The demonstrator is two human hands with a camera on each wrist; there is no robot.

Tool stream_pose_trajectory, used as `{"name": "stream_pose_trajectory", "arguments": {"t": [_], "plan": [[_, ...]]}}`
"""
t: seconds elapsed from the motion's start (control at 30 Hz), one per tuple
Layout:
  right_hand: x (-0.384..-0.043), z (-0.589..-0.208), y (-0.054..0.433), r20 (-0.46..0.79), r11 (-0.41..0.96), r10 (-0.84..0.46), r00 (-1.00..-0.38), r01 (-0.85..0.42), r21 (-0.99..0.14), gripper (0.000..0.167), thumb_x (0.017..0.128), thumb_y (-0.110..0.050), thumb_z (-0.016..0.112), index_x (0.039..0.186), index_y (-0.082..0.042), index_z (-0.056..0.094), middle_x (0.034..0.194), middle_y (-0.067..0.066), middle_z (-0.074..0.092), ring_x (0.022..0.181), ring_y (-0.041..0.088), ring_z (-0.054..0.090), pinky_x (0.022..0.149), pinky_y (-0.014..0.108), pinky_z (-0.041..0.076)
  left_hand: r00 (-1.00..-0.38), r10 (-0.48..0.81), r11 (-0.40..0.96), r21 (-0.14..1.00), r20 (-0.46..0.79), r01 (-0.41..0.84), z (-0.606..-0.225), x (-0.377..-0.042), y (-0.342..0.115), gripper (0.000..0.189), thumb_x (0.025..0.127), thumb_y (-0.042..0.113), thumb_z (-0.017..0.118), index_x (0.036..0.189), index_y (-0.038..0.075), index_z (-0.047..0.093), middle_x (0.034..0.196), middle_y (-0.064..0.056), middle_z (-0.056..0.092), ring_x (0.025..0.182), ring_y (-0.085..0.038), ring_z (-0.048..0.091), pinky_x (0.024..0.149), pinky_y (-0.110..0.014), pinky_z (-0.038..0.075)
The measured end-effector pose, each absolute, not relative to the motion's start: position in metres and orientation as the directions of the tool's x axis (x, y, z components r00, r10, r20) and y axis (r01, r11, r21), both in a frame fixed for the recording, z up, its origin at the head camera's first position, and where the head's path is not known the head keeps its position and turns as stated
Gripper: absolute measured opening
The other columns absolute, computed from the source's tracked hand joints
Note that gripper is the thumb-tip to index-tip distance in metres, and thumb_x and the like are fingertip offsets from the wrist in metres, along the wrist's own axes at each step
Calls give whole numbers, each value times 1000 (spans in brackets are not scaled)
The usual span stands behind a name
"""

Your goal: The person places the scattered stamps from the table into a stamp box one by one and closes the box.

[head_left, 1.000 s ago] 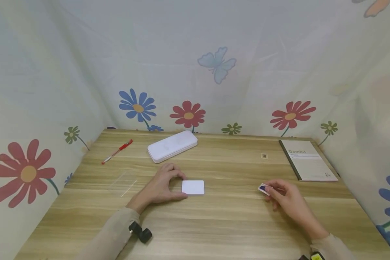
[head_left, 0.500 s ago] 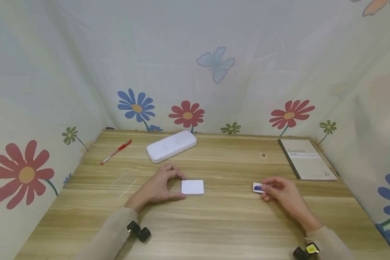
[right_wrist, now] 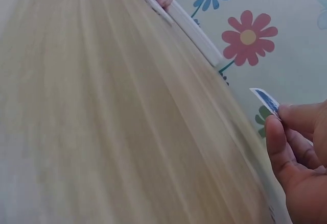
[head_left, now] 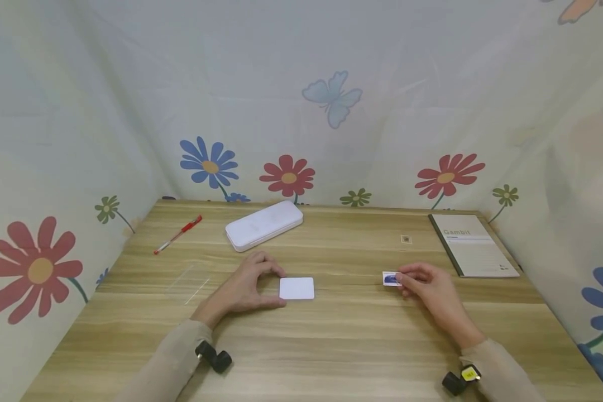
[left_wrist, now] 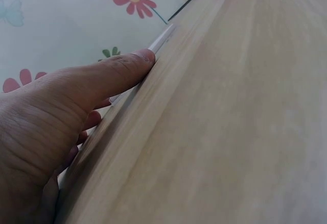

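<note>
A small white card (head_left: 296,288) with rounded corners lies on the table at the middle. My left hand (head_left: 246,285) holds it by its left end, thumb at the near corner and index finger at the far corner. In the left wrist view the thumb (left_wrist: 122,73) presses against the card's edge. My right hand (head_left: 429,287) pinches a small postage stamp (head_left: 389,278) with a blue picture and white border between thumb and index finger. The right wrist view shows this stamp (right_wrist: 265,100) slightly bent and raised above the tabletop.
Behind the card lies a white pencil case (head_left: 264,225). A red pen (head_left: 178,234) and a clear thin sheet (head_left: 191,283) lie to the left. Toward the right are a second small stamp (head_left: 406,239) and a notebook (head_left: 474,245). Flowered cloth (head_left: 331,145) surrounds the table.
My right hand has moved left and a little away from me, carrying the stamp closer to the card and turning it level. The left hand stays at the card.
</note>
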State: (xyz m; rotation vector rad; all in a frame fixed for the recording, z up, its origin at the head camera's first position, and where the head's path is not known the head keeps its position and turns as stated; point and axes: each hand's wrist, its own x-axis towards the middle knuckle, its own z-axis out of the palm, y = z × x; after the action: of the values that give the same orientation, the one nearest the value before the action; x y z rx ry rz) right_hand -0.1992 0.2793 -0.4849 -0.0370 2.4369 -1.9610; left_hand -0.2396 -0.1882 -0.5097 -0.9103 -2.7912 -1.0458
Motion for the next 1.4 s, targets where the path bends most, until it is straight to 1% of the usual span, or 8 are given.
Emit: {"name": "stream_pose_trajectory", "arguments": {"t": [0.3,0.47,0.6,0.73,0.9,1.07,1.2,1.4], "plan": [[-209,-480,263,-6,166,-16,-1000,4,-986,34,103,-5,79,131,12,70,110,15,82,87,13,77,80,29,65,-831,516,606,597,209,526,-508,-239,-188,53,78,57,100,120,35,76,127,11,59,127,-15,50,114,-51,45],[-215,-478,254,-4,143,-20,-1000,1,-990,33,103,-1,77,132,13,69,108,15,82,87,13,78,82,29,65,-831,515,604,599,209,525,-508,-238,-189,53,79,57,100,121,34,77,127,11,59,127,-16,50,114,-52,46],[-220,-476,248,15,140,-24,-1000,-19,-990,33,103,0,77,131,14,69,106,13,82,85,13,78,81,29,66,-831,516,604,601,206,524,-507,-238,-189,53,79,57,100,121,33,77,127,11,59,128,-16,50,115,-52,45],[-223,-473,241,27,122,-34,-999,-31,-992,33,103,0,78,131,15,69,108,13,80,85,11,77,81,29,65,-831,517,607,597,204,524,-507,-238,-189,53,79,57,99,121,33,77,128,10,59,128,-16,50,116,-53,45],[-226,-469,233,46,137,-51,-998,-52,-989,32,103,-2,78,130,13,71,110,18,78,85,11,76,82,30,65,-832,516,608,596,205,524,-507,-238,-188,53,79,57,100,120,33,77,128,11,59,128,-16,50,115,-52,45],[-231,-465,224,44,147,-66,-997,-53,-988,31,104,-3,78,130,12,72,113,21,78,87,13,77,86,35,66,-830,516,603,600,210,527,-507,-238,-188,52,79,56,100,120,33,77,128,10,59,128,-17,50,115,-53,45],[-234,-463,218,38,119,-71,-997,-46,-992,31,104,-1,77,130,14,71,113,20,78,88,13,77,88,36,66,-831,515,601,602,212,526,-509,-239,-188,52,79,56,100,119,35,76,127,11,59,128,-16,50,115,-53,45],[-237,-461,209,44,79,-93,-995,-51,-996,32,103,2,77,131,15,70,115,24,77,89,16,78,89,38,66,-827,516,596,600,223,534,-510,-240,-188,52,77,55,102,118,35,77,126,11,59,128,-16,50,115,-51,44]]}}
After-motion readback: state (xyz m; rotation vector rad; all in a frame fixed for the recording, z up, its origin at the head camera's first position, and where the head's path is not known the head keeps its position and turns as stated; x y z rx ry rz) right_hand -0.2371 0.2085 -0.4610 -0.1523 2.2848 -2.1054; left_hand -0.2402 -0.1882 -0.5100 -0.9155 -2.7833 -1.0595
